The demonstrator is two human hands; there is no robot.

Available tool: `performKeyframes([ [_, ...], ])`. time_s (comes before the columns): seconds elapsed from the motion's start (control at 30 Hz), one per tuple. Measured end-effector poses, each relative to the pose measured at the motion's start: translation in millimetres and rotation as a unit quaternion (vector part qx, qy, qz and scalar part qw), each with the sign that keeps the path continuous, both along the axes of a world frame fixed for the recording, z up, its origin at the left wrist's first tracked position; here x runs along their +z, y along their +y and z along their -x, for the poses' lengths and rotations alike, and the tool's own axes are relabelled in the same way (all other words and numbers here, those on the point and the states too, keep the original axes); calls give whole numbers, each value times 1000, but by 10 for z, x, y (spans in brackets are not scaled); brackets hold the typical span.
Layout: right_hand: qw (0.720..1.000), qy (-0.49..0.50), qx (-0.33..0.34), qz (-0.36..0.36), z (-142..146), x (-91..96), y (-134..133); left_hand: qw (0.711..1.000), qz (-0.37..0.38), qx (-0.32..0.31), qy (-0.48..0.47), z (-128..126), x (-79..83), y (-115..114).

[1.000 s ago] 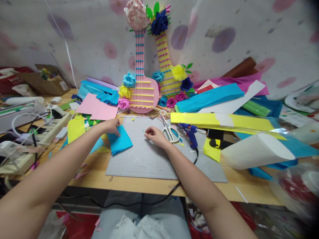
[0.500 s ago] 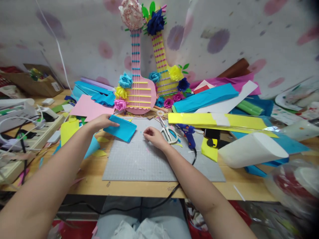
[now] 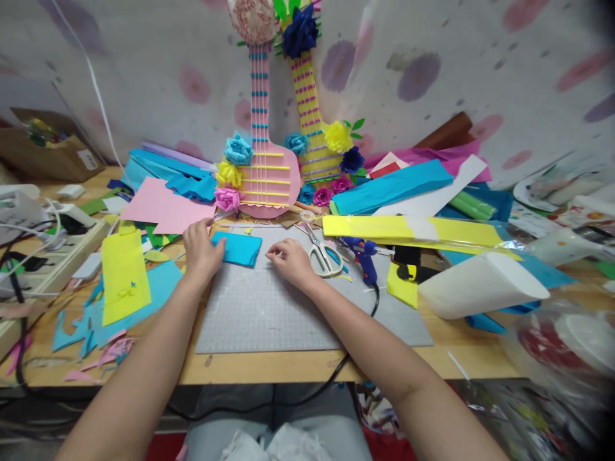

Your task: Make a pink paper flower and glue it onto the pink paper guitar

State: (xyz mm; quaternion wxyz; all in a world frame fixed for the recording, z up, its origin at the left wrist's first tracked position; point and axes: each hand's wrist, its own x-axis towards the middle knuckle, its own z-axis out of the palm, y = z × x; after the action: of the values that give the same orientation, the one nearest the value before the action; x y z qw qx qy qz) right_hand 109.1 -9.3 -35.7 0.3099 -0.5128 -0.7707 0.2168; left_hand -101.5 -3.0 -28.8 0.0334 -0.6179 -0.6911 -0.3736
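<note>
A folded piece of blue paper (image 3: 236, 248) lies flat on the grey cutting mat (image 3: 269, 320), toward its back left. At the paper's left edge is my left hand (image 3: 202, 251), fingers apart and thumb by the near corner. My right hand (image 3: 291, 261) hovers over the mat just right of the paper, fingertips pinched together. Whether anything small sits between them I cannot make out. Beside that hand are white-handled scissors (image 3: 323, 257), blades pointing away. Further right lies a blue hot glue gun (image 3: 364, 257), its black cord running to the table's front edge.
Two paper guitars, one pink (image 3: 271, 182) and one yellow (image 3: 312, 121), lean upright at the back. Yellow paper (image 3: 125, 275) and blue scraps lie left, by a power strip (image 3: 52, 269). A wrapped yellow roll (image 3: 413, 230) and a white roll (image 3: 480, 288) lie right.
My left hand has lowered the blue paper onto the mat, and its fingers have spread at the edge. My right hand has shifted slightly left. The view has moved a little.
</note>
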Motion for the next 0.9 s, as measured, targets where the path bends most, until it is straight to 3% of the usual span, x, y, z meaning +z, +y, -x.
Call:
performKeyframes([
  [0.1, 997, -32, 74, 9, 188, 113, 154, 998, -26, -38, -53, 15, -32, -80],
  [0.17, 983, -71, 167, 37, 288, 178, 261, 994, -6, -68, -88, 51, -60, -106],
  [0.23, 971, -96, 213, 42, 342, 215, 335, 988, 24, -95, -116, 92, -77, -118],
  [0.37, 969, -110, 220, 11, 345, 219, 357, 982, 78, -137, -108, 109, -34, -139],
  [0.5, 966, -125, 226, -1, 352, 183, 329, 973, 118, -193, -38, 64, 28, -178],
  [0.63, 969, -123, 216, -4, 381, 166, 368, 953, 145, -264, 37, 52, -19, -212],
  [0.9, 980, 63, 183, 50, 297, 345, 465, 956, 165, -236, 47, -2, -107, -187],
])
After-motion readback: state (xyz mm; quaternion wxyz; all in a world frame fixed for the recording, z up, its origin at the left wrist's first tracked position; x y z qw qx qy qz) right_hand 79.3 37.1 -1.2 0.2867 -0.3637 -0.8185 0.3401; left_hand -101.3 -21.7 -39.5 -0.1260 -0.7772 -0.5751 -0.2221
